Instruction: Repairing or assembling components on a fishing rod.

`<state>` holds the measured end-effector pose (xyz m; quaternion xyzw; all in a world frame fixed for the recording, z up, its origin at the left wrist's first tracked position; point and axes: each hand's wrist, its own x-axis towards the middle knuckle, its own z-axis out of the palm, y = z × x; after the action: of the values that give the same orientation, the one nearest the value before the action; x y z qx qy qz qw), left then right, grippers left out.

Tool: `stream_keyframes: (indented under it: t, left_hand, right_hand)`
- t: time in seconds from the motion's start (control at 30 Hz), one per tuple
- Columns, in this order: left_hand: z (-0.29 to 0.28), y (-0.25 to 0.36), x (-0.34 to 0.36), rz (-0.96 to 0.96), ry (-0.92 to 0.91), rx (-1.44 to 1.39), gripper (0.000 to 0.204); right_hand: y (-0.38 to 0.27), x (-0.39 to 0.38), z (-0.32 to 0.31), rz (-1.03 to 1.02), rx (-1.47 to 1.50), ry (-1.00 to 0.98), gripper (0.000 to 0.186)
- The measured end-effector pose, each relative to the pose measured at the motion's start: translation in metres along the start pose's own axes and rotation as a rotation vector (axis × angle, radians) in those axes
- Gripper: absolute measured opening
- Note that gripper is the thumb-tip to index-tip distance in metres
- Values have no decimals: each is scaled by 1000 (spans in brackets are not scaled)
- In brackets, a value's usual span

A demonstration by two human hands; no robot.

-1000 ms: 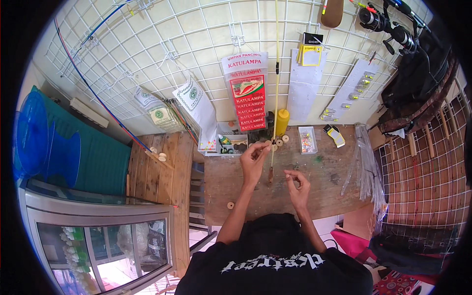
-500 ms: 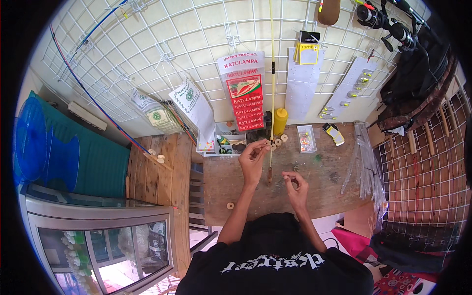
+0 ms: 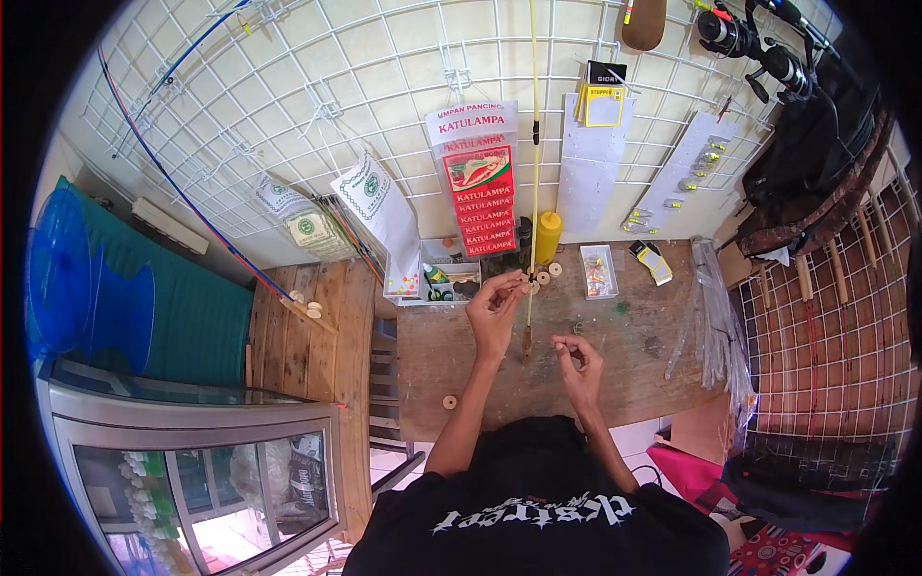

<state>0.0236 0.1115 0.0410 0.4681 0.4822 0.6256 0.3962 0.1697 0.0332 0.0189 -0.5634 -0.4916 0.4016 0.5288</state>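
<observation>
Over the wooden workbench, my left hand (image 3: 493,312) is raised with thumb and fingertips pinched together beside a thin yellow fishing rod (image 3: 534,182). Whatever sits in that pinch is too small to make out. The rod stands nearly upright against the scene's middle, its brown handle end (image 3: 527,342) low between my hands. To the right of the handle and nearer to me, my right hand (image 3: 579,372) is also closed in a pinch, with something too fine to name, if anything. Several pale wooden discs (image 3: 543,278) lie just past my left fingertips.
A yellow bottle (image 3: 547,237) and a white divided box (image 3: 423,281) stand along the wall. A small white tray (image 3: 598,272) of bright bits lies right of them. One wooden disc (image 3: 449,402) is near the bench's front. Clear plastic sleeves (image 3: 715,336) hang over the right edge.
The upper part of the yellow rod has shifted very slightly to the right. Both hands keep the same place and the same pinch.
</observation>
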Motion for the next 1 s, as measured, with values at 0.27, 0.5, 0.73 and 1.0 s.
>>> stream_keyframes:
  t: [0.27, 0.5, 0.73, 1.0]
  left_hand:
    - [3, 12, 7, 40, -41, 32, 25]
    - [2, 7, 14, 125, -100, 40, 19]
    - [4, 5, 15, 38, -109, -8, 11]
    - [7, 24, 28, 150, 7, -88, 12]
  right_hand:
    - [6, -3, -2, -5, 6, -13, 12]
    - [9, -5, -4, 12, -40, -62, 12]
    - [6, -6, -4, 22, -30, -57, 12]
    - [-1, 0, 1, 41, -33, -67, 11]
